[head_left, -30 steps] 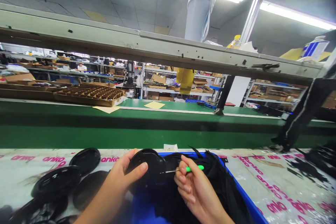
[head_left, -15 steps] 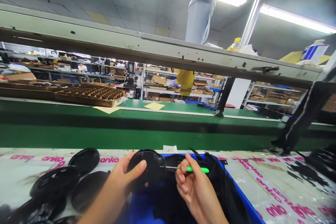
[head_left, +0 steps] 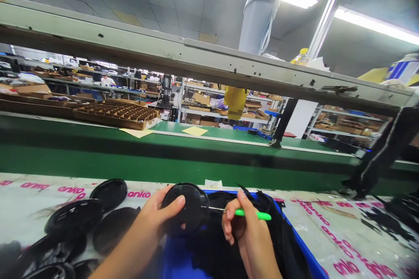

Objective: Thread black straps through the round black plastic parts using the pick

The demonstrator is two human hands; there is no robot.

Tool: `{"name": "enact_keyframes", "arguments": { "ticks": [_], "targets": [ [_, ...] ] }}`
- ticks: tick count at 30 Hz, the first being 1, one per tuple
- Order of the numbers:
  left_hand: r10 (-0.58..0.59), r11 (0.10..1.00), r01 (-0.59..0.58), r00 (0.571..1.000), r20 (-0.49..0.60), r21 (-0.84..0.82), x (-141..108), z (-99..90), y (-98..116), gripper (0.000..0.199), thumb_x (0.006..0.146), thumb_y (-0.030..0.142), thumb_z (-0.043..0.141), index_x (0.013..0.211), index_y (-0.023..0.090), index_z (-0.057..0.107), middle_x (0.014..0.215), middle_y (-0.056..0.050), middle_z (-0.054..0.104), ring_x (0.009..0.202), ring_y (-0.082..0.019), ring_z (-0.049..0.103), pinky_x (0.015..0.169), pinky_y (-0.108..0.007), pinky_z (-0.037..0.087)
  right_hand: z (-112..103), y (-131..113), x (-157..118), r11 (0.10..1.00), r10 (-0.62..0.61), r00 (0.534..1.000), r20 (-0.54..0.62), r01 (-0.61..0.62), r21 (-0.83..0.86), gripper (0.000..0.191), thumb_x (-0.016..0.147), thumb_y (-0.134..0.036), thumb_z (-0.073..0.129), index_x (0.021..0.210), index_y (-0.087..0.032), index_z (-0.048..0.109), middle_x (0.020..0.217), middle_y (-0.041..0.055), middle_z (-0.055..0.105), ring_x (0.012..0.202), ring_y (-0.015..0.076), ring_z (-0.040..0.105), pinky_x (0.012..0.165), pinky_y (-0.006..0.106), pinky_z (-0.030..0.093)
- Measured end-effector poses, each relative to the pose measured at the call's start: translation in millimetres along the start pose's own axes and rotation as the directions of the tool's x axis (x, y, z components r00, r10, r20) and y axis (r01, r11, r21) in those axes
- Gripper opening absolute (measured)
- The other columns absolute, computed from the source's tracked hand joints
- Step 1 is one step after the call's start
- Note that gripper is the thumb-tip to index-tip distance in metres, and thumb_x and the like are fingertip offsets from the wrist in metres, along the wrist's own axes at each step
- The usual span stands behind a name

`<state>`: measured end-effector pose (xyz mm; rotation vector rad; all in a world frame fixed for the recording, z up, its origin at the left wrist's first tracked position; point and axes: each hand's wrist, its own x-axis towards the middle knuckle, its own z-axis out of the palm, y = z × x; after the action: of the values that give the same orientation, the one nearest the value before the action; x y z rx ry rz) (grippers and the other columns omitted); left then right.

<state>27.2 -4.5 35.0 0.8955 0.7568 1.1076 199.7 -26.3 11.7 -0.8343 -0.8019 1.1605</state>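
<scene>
My left hand (head_left: 157,213) grips a round black plastic disc (head_left: 188,209) by its left side, thumb across the face and the other fingers behind it. In my right hand (head_left: 247,222) is a thin metal tool with a bright green handle (head_left: 255,214), held between thumb and fingers. Its shaft (head_left: 214,209) points left, and the tip meets the right edge of the disc; whether it goes into the disc I cannot tell. Beneath both hands stands a blue bin (head_left: 299,244) with black fabric-like strips (head_left: 275,209) in it.
Several more black round parts (head_left: 73,218) lie piled to the left on a plastic sheet printed with pink lettering (head_left: 340,244). Behind runs a green surface (head_left: 98,157), with a divided cardboard tray (head_left: 118,113) beyond. An overhead shelf (head_left: 203,56) carries a grey-blue tumbler (head_left: 258,19).
My right hand has shifted slightly right with the green-handled tool, and its fingers have loosened a little. The disc stays in my left hand. The camera view has tilted slightly.
</scene>
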Motion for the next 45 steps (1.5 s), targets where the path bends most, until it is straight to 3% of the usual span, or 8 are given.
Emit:
{"name": "enact_keyframes", "arguments": {
  "ticks": [18, 23, 27, 32, 35, 37, 41, 45],
  "targets": [
    [-0.008, 0.999, 0.008, 1.000, -0.008, 0.052, 12.2, -7.5, -10.8, 0.044, 0.061, 0.050, 0.078, 0.087, 0.015, 0.068, 0.076, -0.002, 0.069, 0.064, -0.012, 0.057, 0.055, -0.018, 0.047, -4.2, 6.0, -3.2, 0.949, -0.194, 0.979, 0.061, 0.203, -0.240, 0.055, 0.087, -0.058, 0.047, 0.056, -0.017, 0.063, 0.039, -0.0007, 0.052, 0.037, 0.0095, 0.045, 0.038, 0.018, 0.034],
    [0.136, 0.974, -0.119, 0.988, -0.078, 0.191, 19.0, -10.8, -19.8, 0.044, 0.054, 0.047, 0.083, 0.079, 0.017, 0.063, 0.066, 0.003, 0.064, 0.063, -0.013, 0.055, 0.059, -0.020, 0.046, 4.7, 14.4, -13.6, 0.844, -0.312, 0.937, 0.158, 0.349, -0.407, 0.053, 0.088, -0.052, 0.052, 0.053, -0.015, 0.066, 0.044, 0.0012, 0.053, 0.043, 0.0096, 0.049, 0.047, 0.021, 0.034],
    [0.126, 0.974, -0.108, 0.989, -0.078, 0.201, 20.6, -14.1, -20.3, 0.046, 0.053, 0.051, 0.081, 0.076, 0.016, 0.062, 0.059, 0.003, 0.063, 0.055, -0.013, 0.052, 0.054, -0.022, 0.045, 8.0, 19.1, -24.7, 0.782, -0.428, 0.878, 0.213, 0.478, -0.400, 0.056, 0.090, -0.052, 0.050, 0.049, -0.017, 0.067, 0.041, 0.0013, 0.055, 0.040, 0.0093, 0.049, 0.048, 0.022, 0.036],
    [0.051, 0.994, -0.041, 0.993, -0.107, 0.097, 17.4, -13.1, -12.9, 0.044, 0.055, 0.047, 0.081, 0.081, 0.017, 0.064, 0.070, 0.001, 0.066, 0.064, -0.014, 0.058, 0.056, -0.022, 0.049, -3.8, 0.7, -23.8, 0.797, -0.504, 0.862, 0.058, 0.489, -0.355, 0.053, 0.089, -0.067, 0.034, 0.097, -0.029, 0.070, 0.064, -0.0004, 0.071, 0.052, 0.0138, 0.061, 0.050, 0.022, 0.045],
    [-0.004, 0.999, 0.008, 0.997, -0.081, 0.046, 11.8, -8.3, -9.5, 0.045, 0.052, 0.045, 0.083, 0.084, 0.017, 0.067, 0.073, -0.002, 0.068, 0.064, -0.015, 0.060, 0.050, -0.021, 0.047, -3.8, -5.8, -15.9, 0.786, -0.430, 0.900, 0.067, 0.410, -0.463, 0.036, 0.089, -0.056, 0.051, 0.089, -0.025, 0.068, 0.102, 0.0054, 0.072, 0.090, 0.0199, 0.063, 0.086, 0.030, 0.046],
    [-0.029, 0.999, 0.030, 0.999, -0.043, 0.036, 7.1, -4.5, -8.1, 0.044, 0.055, 0.043, 0.082, 0.087, 0.016, 0.068, 0.075, -0.004, 0.069, 0.064, -0.016, 0.061, 0.049, -0.021, 0.046, -0.1, -1.1, -11.4, 0.838, -0.276, 0.948, 0.156, 0.317, -0.445, 0.026, 0.082, -0.047, 0.065, 0.077, -0.022, 0.062, 0.106, 0.0058, 0.068, 0.103, 0.0230, 0.057, 0.095, 0.032, 0.038],
    [-0.038, 0.999, 0.037, 0.999, 0.029, 0.034, 1.4, -0.4, -7.1, 0.044, 0.059, 0.040, 0.082, 0.093, 0.016, 0.068, 0.078, -0.004, 0.070, 0.060, -0.013, 0.060, 0.049, -0.020, 0.046, 4.6, 16.2, -9.1, 0.931, -0.053, 0.973, 0.224, 0.129, -0.340, 0.035, 0.078, -0.052, 0.064, 0.073, -0.023, 0.046, 0.066, -0.0026, 0.055, 0.061, 0.0168, 0.054, 0.058, 0.025, 0.045],
    [-0.009, 0.999, 0.007, 0.999, 0.044, 0.044, 3.3, -2.3, -12.1, 0.042, 0.060, 0.041, 0.082, 0.091, 0.018, 0.067, 0.083, -0.002, 0.069, 0.068, -0.014, 0.061, 0.052, -0.020, 0.049, 1.1, 18.4, -11.3, 0.919, -0.069, 0.980, 0.187, 0.136, -0.370, 0.036, 0.077, -0.050, 0.067, 0.072, -0.021, 0.045, 0.065, -0.0055, 0.045, 0.059, 0.0114, 0.044, 0.055, 0.019, 0.040]
  ]
}}
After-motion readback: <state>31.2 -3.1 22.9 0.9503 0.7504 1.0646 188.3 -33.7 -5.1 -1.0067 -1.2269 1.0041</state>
